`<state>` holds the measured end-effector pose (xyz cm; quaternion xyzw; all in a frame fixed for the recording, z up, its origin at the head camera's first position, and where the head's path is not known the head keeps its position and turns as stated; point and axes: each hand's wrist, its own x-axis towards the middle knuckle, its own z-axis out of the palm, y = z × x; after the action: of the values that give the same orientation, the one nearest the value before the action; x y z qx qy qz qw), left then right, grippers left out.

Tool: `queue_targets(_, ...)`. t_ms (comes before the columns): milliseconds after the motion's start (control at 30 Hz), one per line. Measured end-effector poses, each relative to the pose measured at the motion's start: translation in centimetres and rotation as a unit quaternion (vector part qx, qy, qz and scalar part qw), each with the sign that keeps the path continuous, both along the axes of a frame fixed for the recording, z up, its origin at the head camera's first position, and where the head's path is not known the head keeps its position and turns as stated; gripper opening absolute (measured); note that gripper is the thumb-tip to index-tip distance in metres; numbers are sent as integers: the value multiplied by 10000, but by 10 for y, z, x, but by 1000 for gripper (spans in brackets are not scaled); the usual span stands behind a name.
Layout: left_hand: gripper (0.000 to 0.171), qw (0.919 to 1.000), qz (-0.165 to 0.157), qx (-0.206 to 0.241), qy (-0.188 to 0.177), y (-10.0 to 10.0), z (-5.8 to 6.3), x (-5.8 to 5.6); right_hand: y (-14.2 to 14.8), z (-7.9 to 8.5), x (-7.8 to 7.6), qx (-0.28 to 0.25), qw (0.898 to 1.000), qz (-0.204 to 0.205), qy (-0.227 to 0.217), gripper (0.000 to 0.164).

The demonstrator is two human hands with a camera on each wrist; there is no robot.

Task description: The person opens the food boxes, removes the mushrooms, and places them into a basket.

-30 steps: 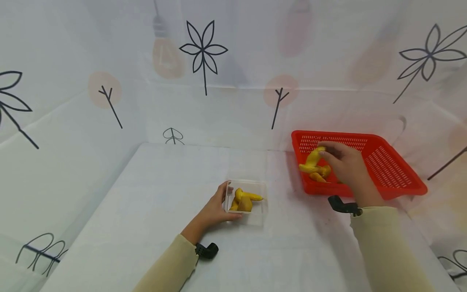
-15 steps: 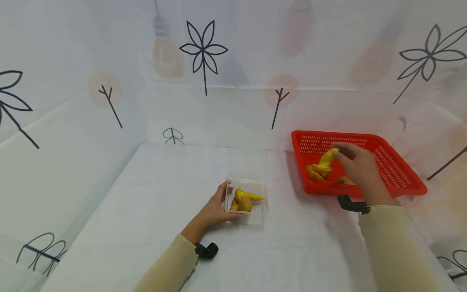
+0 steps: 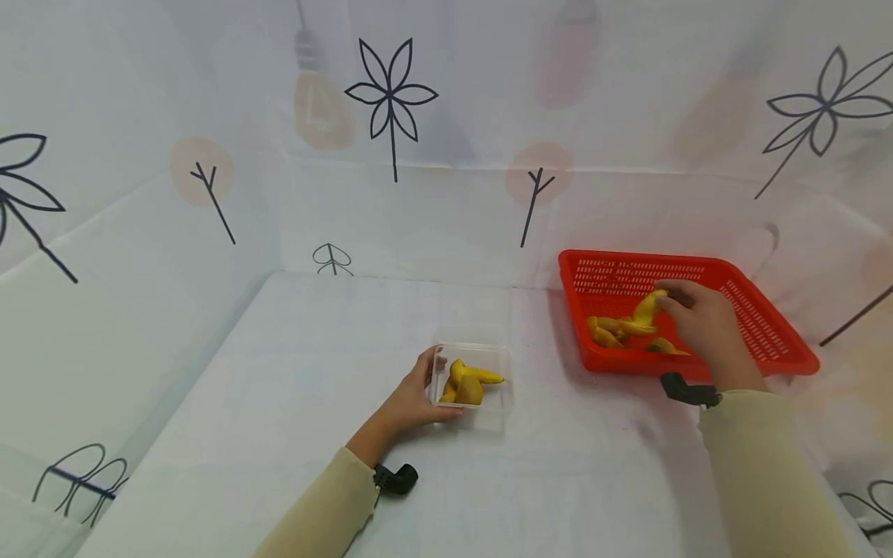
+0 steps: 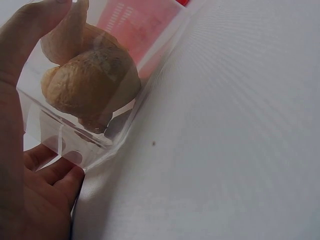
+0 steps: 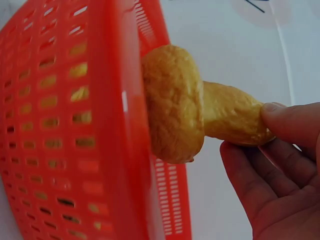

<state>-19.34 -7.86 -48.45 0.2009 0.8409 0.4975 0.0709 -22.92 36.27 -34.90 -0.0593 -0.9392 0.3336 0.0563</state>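
Note:
In the head view my right hand [image 3: 711, 325] pinches a yellow mushroom [image 3: 647, 308] by its stem, cap downward, over the left part of a red plastic basket [image 3: 781, 333]. The right wrist view shows the thumb and fingers on the stem end, with the mushroom cap [image 5: 172, 105] beside the basket rim [image 5: 122, 100]. Several more yellow mushrooms [image 3: 605, 332] lie in the basket. My left hand [image 3: 408, 407] grips the left side of a clear plastic box [image 3: 497, 356]. Inside that box are a few mushrooms [image 3: 470, 390], seen through its wall in the left wrist view.
The basket stands at the back right of a white-covered table [image 3: 335, 349], against a white patterned sheet [image 3: 446, 225]. White tabletop lies between box and basket. Each wrist wears a black camera mount [image 3: 395, 479].
My right hand has moved rightward within the basket, carrying the mushroom, and mushrooms behind it have come into view. The left hand and the box have stayed in place.

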Motion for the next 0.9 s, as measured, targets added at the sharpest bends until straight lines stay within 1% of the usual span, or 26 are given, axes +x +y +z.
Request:
queue_targets(100,110,10000,1,-19,13,0,-1,0,4,-1,-1,109,9999,22,-82,60)
queue_targets(333,112,10000,31,-43,-67,0,-2,-1,12,-3,-4,304,9983,46,-497,58)
queue_targets(500,112,10000,21,-28,-77,0,-1,-1,15,-3,-5,571,9957,166,-710,53)
queue_targets(633,110,10000,11,-30,-66,0,1,-1,15,-6,-8,619,9939,267,-876,53)
queue_targets(767,110,10000,24,-58,-68,0,3,0,16,-10,-12,683,9927,327,-934,53)
queue_targets(900,109,9999,38,-110,-80,0,3,0,16,-13,-13,777,9930,332,-831,54)
